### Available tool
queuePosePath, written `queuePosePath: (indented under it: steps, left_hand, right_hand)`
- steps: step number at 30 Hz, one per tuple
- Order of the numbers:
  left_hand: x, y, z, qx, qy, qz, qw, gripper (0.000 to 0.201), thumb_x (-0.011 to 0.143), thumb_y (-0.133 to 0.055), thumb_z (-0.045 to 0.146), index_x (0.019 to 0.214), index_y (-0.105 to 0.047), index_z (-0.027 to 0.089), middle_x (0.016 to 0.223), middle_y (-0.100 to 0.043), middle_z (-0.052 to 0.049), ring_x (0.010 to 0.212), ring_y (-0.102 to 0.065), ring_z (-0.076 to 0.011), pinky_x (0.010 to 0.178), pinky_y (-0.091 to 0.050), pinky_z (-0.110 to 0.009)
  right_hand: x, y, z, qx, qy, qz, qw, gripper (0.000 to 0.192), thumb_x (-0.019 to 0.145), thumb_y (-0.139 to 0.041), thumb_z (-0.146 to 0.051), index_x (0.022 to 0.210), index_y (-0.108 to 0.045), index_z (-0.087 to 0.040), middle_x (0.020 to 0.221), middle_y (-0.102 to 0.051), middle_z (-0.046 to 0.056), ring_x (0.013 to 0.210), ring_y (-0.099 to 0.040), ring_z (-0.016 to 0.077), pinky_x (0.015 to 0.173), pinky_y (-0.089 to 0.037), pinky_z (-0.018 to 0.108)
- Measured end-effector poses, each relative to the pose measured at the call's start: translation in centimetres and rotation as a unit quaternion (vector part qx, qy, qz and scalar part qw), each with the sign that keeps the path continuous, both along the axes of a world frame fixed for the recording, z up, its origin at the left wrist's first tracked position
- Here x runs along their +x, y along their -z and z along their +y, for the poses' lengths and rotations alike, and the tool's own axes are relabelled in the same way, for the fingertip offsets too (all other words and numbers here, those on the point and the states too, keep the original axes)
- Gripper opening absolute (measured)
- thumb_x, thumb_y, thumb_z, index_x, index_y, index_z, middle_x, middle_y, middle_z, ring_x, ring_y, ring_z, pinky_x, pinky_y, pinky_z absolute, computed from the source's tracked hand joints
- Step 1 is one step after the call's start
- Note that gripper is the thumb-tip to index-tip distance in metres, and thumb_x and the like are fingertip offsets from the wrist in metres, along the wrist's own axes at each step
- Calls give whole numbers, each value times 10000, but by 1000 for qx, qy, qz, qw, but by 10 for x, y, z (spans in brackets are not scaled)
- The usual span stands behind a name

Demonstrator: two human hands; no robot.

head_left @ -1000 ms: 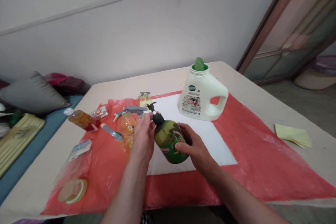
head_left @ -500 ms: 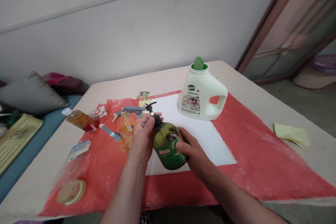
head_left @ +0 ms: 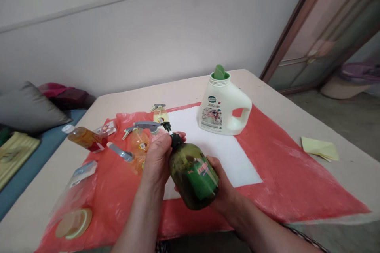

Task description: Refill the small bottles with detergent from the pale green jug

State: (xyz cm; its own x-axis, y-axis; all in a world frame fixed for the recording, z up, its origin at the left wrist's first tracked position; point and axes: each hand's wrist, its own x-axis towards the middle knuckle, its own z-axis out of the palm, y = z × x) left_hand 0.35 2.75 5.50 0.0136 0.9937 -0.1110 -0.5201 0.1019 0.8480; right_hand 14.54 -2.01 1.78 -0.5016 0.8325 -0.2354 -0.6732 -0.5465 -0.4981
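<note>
A dark green pump bottle [head_left: 192, 176] with a green label is held tilted above the white sheet, its black pump [head_left: 175, 139] pointing up and left. Around the neck, just under the pump, my left hand [head_left: 158, 152] is closed, its fingertips showing behind. My right hand [head_left: 222, 180] grips the lower right side of the bottle; most of its fingers are hidden behind it. Beyond stands a pale green-white detergent jug [head_left: 224, 106], upright and capless, with a green spout in its mouth.
Spray bottles with orange [head_left: 139, 140] and yellow liquid [head_left: 161, 114] are on the left of the red plastic sheet [head_left: 285, 182]. Near them are an amber bottle [head_left: 84, 138] lying tilted and a round lid [head_left: 75, 223]. A folded yellow cloth [head_left: 320, 148] lies right.
The pump bottle has turned about its length, so its label faces more to the right, and it has come slightly lower and closer. My right hand has shifted behind its side. The view has shifted slightly.
</note>
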Motion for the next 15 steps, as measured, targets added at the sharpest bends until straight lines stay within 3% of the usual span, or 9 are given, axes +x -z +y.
queuePosePath:
  steps: [3, 6, 8, 10, 12, 13, 15]
  left_hand:
    - [-2, -1, -3, 33, 42, -26, 998, 367, 691, -814, 483, 862, -756, 163, 931, -728, -70, 841, -679, -193, 798, -570, -320]
    - [-3, -5, -2, 16, 25, 31, 999, 417, 671, -820, 506, 902, -759, 165, 966, -733, -77, 829, -682, -211, 734, -574, -327]
    - [-2, -7, 0, 3, -22, 80, 997, 429, 664, -820, 511, 908, -763, 162, 937, -740, -81, 776, -678, -199, 660, -562, -295]
    - [-1, -8, 2, 15, -68, 109, 992, 379, 663, -828, 482, 851, -759, 161, 923, -738, -71, 772, -672, -175, 673, -557, -262]
    - [-1, -8, 3, 35, -84, 121, 988, 310, 682, -824, 438, 794, -750, 159, 931, -731, -64, 812, -673, -167, 734, -561, -246]
    - [-1, -8, 3, 41, -79, 123, 988, 293, 690, -821, 425, 786, -747, 158, 936, -726, -62, 832, -674, -171, 759, -563, -249]
    - [-1, -8, 2, 47, -49, 108, 992, 314, 700, -812, 448, 805, -742, 160, 939, -710, -59, 861, -670, -187, 802, -574, -278]
  right_hand:
    - [-4, 0, -5, -45, -49, 56, 996, 575, 690, -592, -646, 996, -669, -165, 1006, -736, 108, 1042, -658, 300, 930, -489, 463]
    - [-1, -3, 0, 10, -28, 32, 999, 589, 706, -588, -662, 1007, -661, -161, 997, -727, 110, 1030, -655, 305, 910, -494, 461]
    - [4, -7, 6, 94, 29, -59, 993, 548, 699, -669, -607, 1031, -653, -172, 1000, -714, 86, 1001, -647, 281, 893, -494, 431]
    - [11, -10, 12, 183, 82, -200, 959, 562, 635, -795, -474, 1097, -633, -198, 1026, -691, 50, 986, -619, 246, 888, -481, 394]
    - [17, -12, 15, 227, 98, -296, 923, 642, 568, -858, -388, 1140, -617, -225, 1031, -670, 22, 969, -589, 221, 875, -467, 367]
    - [18, -13, 15, 227, 98, -303, 920, 643, 558, -862, -386, 1132, -620, -227, 1013, -666, 14, 948, -582, 212, 859, -462, 355]
    - [16, -12, 11, 193, 72, -229, 951, 546, 594, -814, -451, 1052, -642, -207, 954, -666, 17, 895, -588, 203, 824, -458, 341]
